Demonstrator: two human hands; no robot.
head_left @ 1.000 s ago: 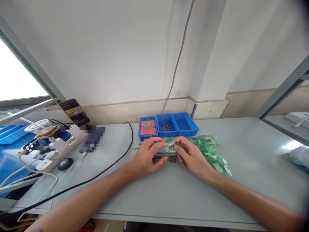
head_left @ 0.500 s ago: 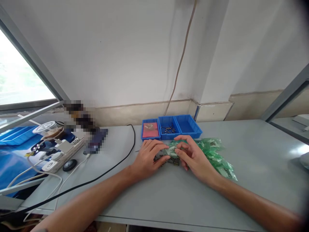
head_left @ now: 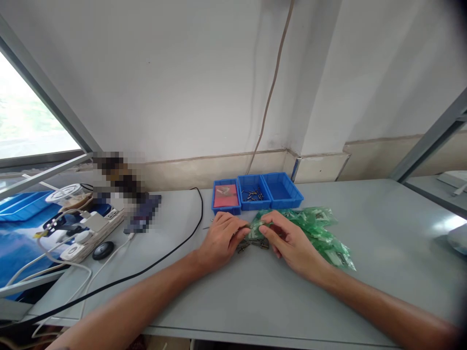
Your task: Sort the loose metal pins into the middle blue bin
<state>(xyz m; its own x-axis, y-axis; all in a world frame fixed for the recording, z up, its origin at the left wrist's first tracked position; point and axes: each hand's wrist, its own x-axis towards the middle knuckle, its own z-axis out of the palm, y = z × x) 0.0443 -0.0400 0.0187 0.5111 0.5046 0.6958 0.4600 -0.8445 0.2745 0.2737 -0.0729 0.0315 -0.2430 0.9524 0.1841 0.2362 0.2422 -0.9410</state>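
Observation:
My left hand point(head_left: 222, 239) is closed in a pinch, with thumb and forefinger together around a small thin piece whose kind I cannot make out. Facing it, my right hand point(head_left: 292, 240) pinches thumb against forefinger; what lies between them is too small to name. A small gap separates the two sets of fingertips. Beneath them, a loose pile of small metal parts point(head_left: 252, 245) lies on the grey table. Green plastic bags point(head_left: 316, 219) with small pieces inside spread out behind and to the right of my right hand.
Behind my hands stand a blue tray with a red sheet point(head_left: 226, 197), a blue bin of small metal parts point(head_left: 254, 194) and another blue bin point(head_left: 281, 190). A black cable point(head_left: 182, 243) crosses the table on the left, near a power strip point(head_left: 97, 236) and a round black object point(head_left: 103, 250).
My fingertips have shifted slightly, and the right thumb and forefinger have come together in a tighter pinch. More of the metal pile shows beneath. The whole view has moved slightly.

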